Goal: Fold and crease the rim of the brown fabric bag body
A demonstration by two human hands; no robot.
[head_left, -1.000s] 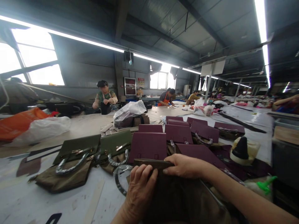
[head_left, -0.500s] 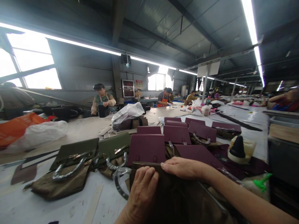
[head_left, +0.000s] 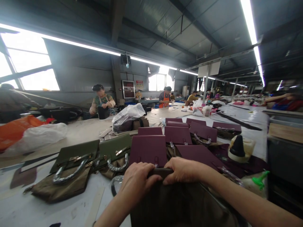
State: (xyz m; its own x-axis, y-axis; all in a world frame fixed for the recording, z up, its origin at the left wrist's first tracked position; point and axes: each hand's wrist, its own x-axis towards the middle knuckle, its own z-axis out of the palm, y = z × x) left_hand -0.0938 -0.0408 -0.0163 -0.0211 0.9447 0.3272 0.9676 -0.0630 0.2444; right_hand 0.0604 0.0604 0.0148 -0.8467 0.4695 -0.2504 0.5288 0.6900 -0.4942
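A dark brown bag point(head_left: 180, 201) stands in front of me, its top edge gripped from both sides. My left hand point(head_left: 139, 176) pinches that edge at the left, thumb on the near face and fingers over the far side. Close beside it, my right hand point(head_left: 183, 170) holds the same edge with its thumb on the near face. A plastic-wrapped handle point(head_left: 115, 186) loops out left of the bag. Just behind rises a purple bag flap point(head_left: 148, 149). The bag's lower part runs out of view.
Green handbags point(head_left: 75, 154) lie to the left, with several purple ones behind. A tub with a black cone point(head_left: 239, 148) and a bottle with a green nozzle point(head_left: 260, 179) stand at right. Plastic bags point(head_left: 129, 115) sit farther back. Co-workers point(head_left: 101, 101) work across the table point(head_left: 78, 214).
My left hand has moved up, from a curled grip on the near side to a thumb-and-finger pinch over the bag's top edge. My right thumb now presses the near face.
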